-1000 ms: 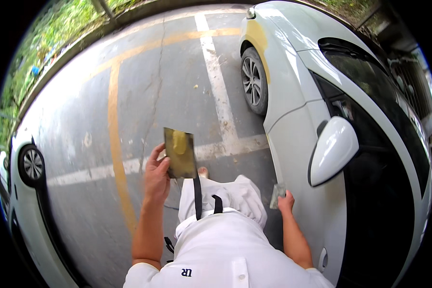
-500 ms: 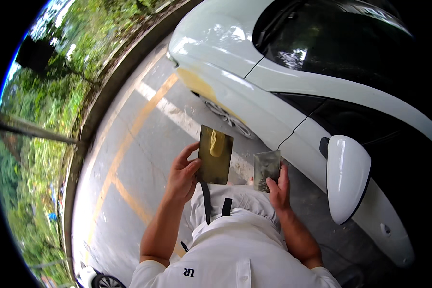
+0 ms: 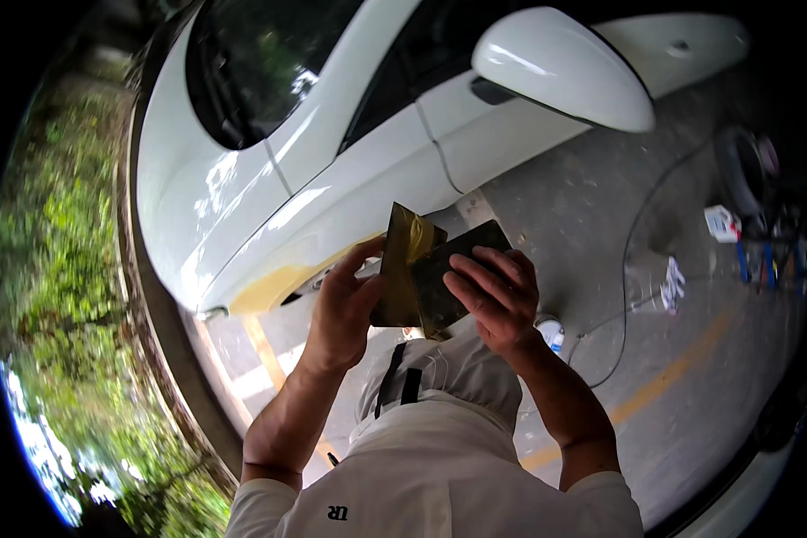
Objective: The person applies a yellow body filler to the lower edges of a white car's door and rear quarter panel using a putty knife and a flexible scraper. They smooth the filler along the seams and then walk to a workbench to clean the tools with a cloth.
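Observation:
My left hand (image 3: 341,314) grips a flat, dark brownish plate (image 3: 396,291) by its left edge, thumb in front and fingers behind. A dab of yellow paste (image 3: 419,238) lies on that plate near its top. My right hand (image 3: 500,300) holds a thin, dark grey rectangular spreader (image 3: 453,273), fingers spread over its face. The spreader is tilted, and its left edge meets or overlaps the plate just under the paste. Whether it touches the paste is hard to tell. Both hands are in front of my waist, beside a white car (image 3: 166,188).
A yellowish patch (image 3: 264,289) covers the car's front fender by the wheel. The side mirror (image 3: 560,67) juts out ahead. A dark hose (image 3: 626,296) winds over the floor at right, near a pale crumpled item (image 3: 672,285) and a tyre-like black ring (image 3: 737,170). Leftward runs a low kerb (image 3: 139,332) with greenery.
My right hand has brought the spreader left against the plate, with its fingers now over the front. The view has turned, so the car lies further left and the floor clutter at right shows.

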A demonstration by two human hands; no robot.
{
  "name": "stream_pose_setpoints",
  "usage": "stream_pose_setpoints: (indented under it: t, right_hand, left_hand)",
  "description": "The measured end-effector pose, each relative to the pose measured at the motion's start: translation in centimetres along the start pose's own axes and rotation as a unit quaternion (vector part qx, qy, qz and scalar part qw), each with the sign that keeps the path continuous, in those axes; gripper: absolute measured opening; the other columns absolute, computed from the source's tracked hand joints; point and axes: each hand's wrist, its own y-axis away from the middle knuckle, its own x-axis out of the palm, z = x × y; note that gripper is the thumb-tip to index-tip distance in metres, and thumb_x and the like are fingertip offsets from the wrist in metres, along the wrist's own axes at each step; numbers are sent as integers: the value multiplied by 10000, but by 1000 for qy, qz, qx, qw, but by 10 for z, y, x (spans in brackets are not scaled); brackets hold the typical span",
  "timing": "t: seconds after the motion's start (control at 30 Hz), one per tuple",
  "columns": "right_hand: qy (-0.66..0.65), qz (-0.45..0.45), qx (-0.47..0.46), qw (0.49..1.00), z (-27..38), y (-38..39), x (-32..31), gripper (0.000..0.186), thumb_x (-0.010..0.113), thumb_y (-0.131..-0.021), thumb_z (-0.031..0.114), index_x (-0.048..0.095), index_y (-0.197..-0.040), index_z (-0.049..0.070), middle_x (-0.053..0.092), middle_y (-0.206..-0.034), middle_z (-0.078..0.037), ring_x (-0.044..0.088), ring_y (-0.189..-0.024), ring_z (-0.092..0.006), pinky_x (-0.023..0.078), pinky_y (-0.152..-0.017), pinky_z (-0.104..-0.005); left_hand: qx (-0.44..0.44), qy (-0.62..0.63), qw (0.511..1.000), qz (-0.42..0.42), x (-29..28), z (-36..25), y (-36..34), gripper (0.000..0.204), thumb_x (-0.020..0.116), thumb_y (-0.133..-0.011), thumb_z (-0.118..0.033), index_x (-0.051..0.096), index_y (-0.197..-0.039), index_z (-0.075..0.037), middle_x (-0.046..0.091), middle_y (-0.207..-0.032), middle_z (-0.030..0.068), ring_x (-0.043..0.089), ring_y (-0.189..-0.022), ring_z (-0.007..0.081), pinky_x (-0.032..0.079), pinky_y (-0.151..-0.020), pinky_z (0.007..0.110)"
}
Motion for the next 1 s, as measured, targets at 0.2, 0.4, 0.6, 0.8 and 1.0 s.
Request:
stream_pose_setpoints:
  t: [0.2,0.4,0.6,0.8,1.0]
  right_hand:
    - [67,-32,84,994,25,46,-39,274,614,-649,93,680,-915,94,630,-1000,-39,579,-889,-230,433,-709,-359]
    - [37,-71,160,984,34,88,-58,365,641,-589,62,667,-945,141,631,-989,19,572,-896,-182,435,-732,-345]
    - [-230,-141,373,888,4,167,4,189,588,-745,-54,647,-890,52,650,-899,-65,606,-855,-195,467,-711,-317]
    - [-486,-253,603,580,-73,291,160,79,627,-789,39,562,-820,5,481,-702,-11,492,-699,-86,417,-654,-269]
    - [-578,-454,574,361,-188,438,335,266,535,-816,-45,591,-1075,-17,616,-1006,-44,566,-946,-124,447,-866,-287]
  left_hand:
    - [4,-89,992,95,57,10,11,368,417,-903,6,410,-1268,47,651,-922,125,605,-832,109,480,-742,235]
    - [17,-263,958,116,86,22,10,326,412,-905,1,452,-1227,33,623,-804,67,520,-705,56,416,-647,185]
    - [328,-467,820,37,108,67,-21,282,415,-918,-32,466,-1186,39,559,-852,85,513,-747,119,404,-656,228]
    - [171,-406,890,121,32,96,-103,373,387,-923,-45,342,-1292,-17,477,-1223,181,542,-1023,251,448,-866,360]
    - [-59,-302,945,109,-27,247,-206,482,347,-873,15,300,-1342,-84,441,-1283,124,474,-1126,230,403,-954,391]
